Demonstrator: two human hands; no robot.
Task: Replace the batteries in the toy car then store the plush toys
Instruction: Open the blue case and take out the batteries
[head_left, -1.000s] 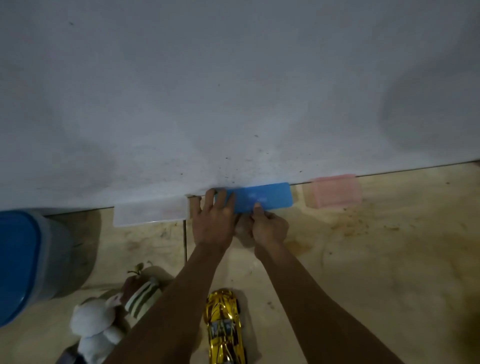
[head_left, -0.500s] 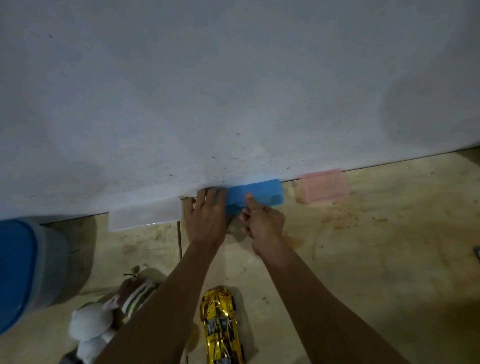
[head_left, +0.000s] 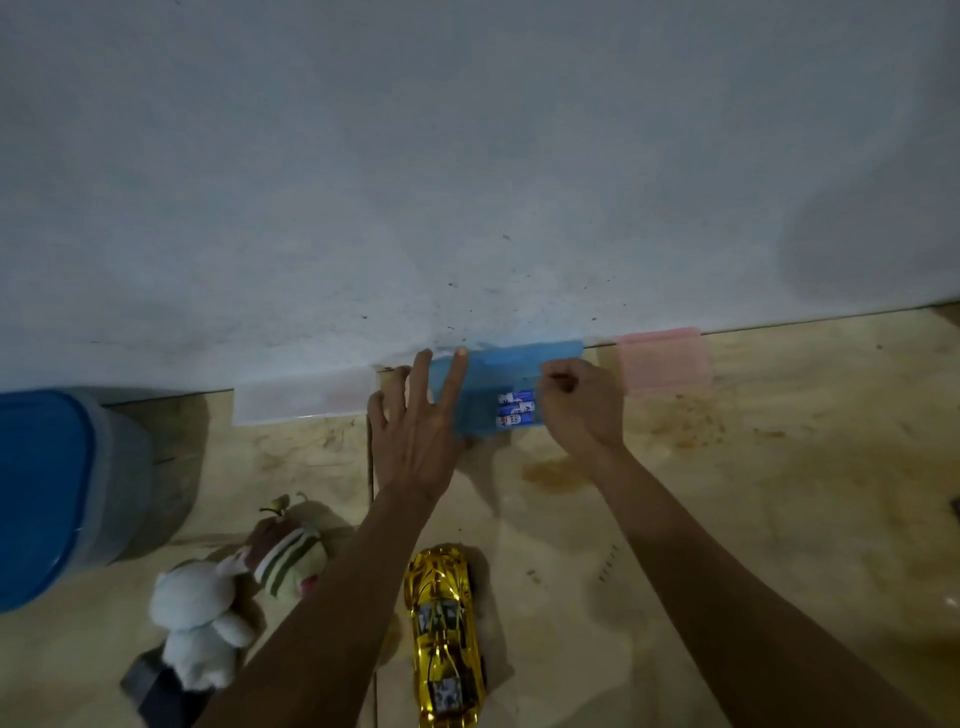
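Observation:
A blue plastic box (head_left: 480, 387) lies on the floor against the wall with its lid raised. Several blue-and-white batteries (head_left: 517, 410) show inside it. My left hand (head_left: 415, 431) rests on the box's left end with straight, spread fingers. At the box's right end my right hand (head_left: 582, 405) has its fingers curled, gripping the lid's edge. The gold toy car (head_left: 444, 629) stands on the floor between my forearms. A white plush toy (head_left: 197, 618) and a striped plush toy (head_left: 285, 556) lie to the left of it.
A pink box (head_left: 665, 364) sits by the wall right of the blue one, a clear white box (head_left: 306, 395) to its left. A large bin with a blue lid (head_left: 52, 493) stands at far left. A dark object (head_left: 150, 686) lies under the white plush.
The blue box's lid has come up and the batteries inside are now showing. My right hand moved from the box's front to its right end. My left hand's fingers spread.

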